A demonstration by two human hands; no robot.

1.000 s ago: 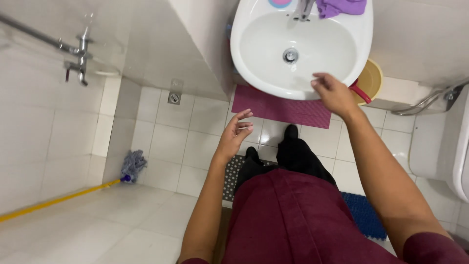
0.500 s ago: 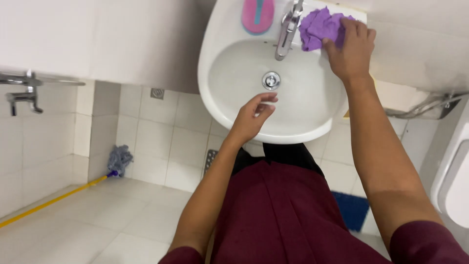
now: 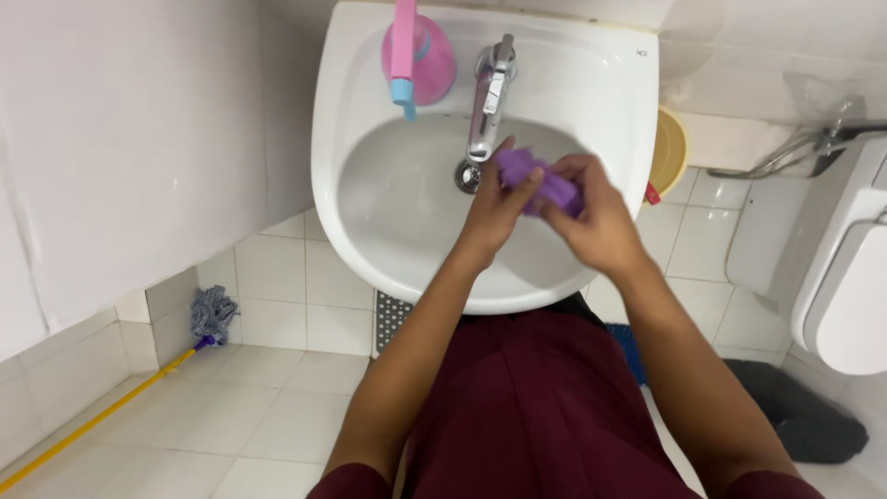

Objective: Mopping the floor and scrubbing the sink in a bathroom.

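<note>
Both hands, left hand [image 3: 494, 211] and right hand [image 3: 591, 214], are gripping 1 purple cloth [image 3: 536, 180] over the white sink [image 3: 370, 240]. The chrome tap [image 3: 488, 106] is hanging just beside them, with a pink spray bottle [image 3: 418, 55] standing behind.

Pink spray bottle [image 3: 418, 57] on sink rim; mop [image 3: 211, 314] against wall; yellow basin [image 3: 667, 152] behind sink.

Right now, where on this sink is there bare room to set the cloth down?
Free: the white rim right of the chrome tap, up to the sink edge, and the basin's left slope below the pink spray bottle. Crowded: the basin middle and drain, where the left hand and right hand bunch the purple cloth, and the rim's back left.
</note>
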